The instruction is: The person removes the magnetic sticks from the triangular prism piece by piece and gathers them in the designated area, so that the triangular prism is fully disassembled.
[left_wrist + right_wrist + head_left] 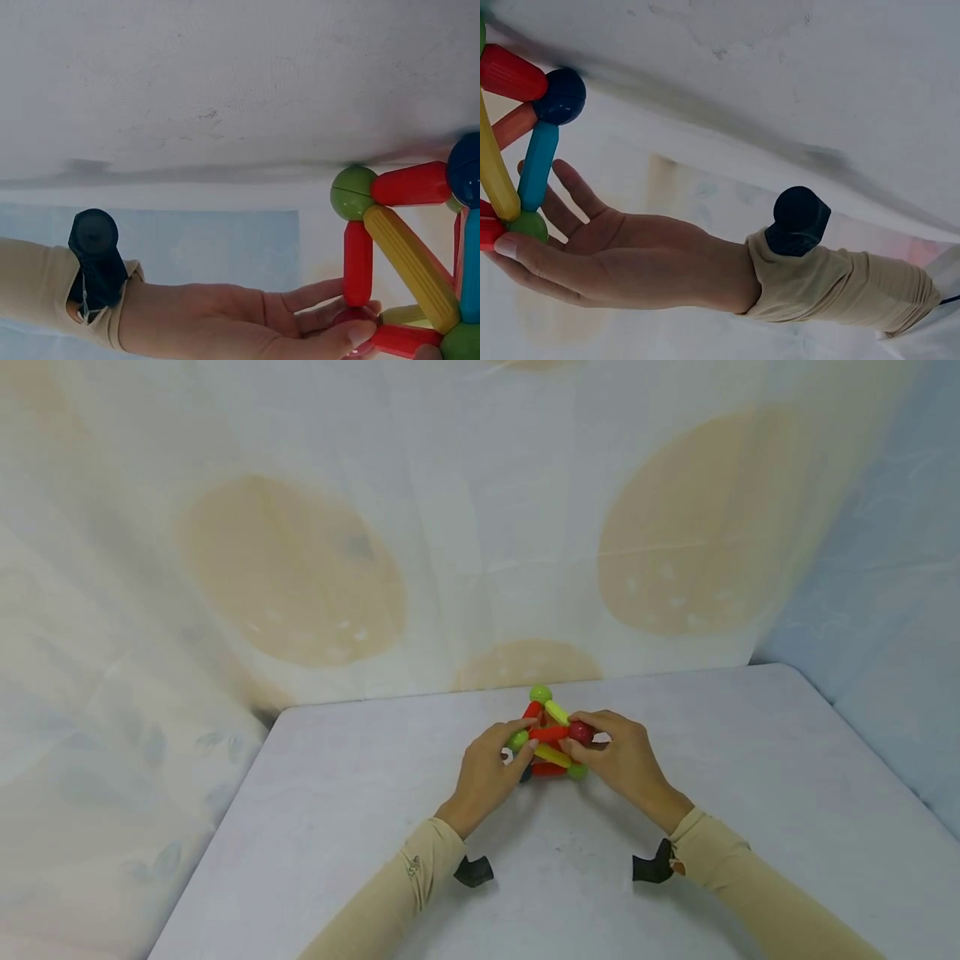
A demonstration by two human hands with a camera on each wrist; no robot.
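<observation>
Fingers of both my hands pinch the rod-and-ball toy [550,737], which sits mid-table [337,810] toward the far edge. L hand [487,772] grips the green ball [517,740] side, thumb on a red rod [550,734]; R hand [622,758] clamps a dark red ball [581,732].
</observation>
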